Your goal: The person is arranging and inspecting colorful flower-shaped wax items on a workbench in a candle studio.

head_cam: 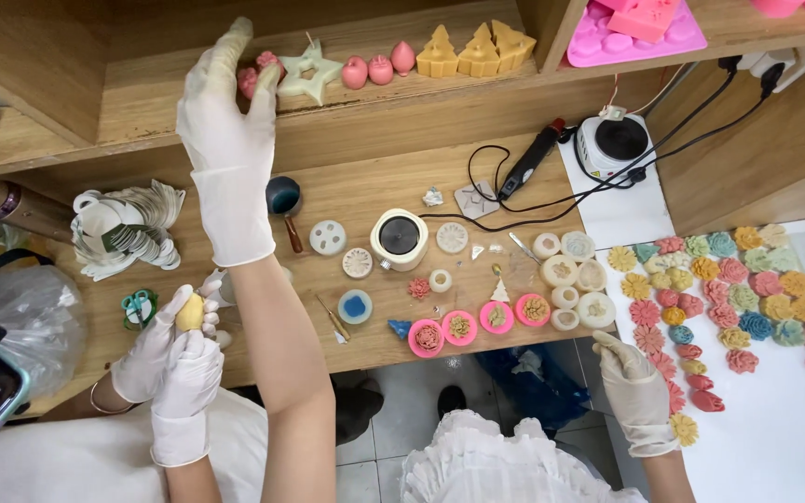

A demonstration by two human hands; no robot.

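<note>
Gloved hands: left hand touches pink rose-shaped candle.

a wooden surface runs across the middle, lit evenly. above it, toward 12 o'clock, a wooden shelf with an upright divider at 1 o'clock. a white surface lies at 4 o'clock. grey floor tiles show at 6 o'clock, below the wooden edge.

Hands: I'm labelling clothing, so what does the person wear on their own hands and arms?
The left hand and right hand both wear thin, whitish, slightly wrinkled disposable gloves that end just past the wrist. The forearms have no sleeves.
</note>
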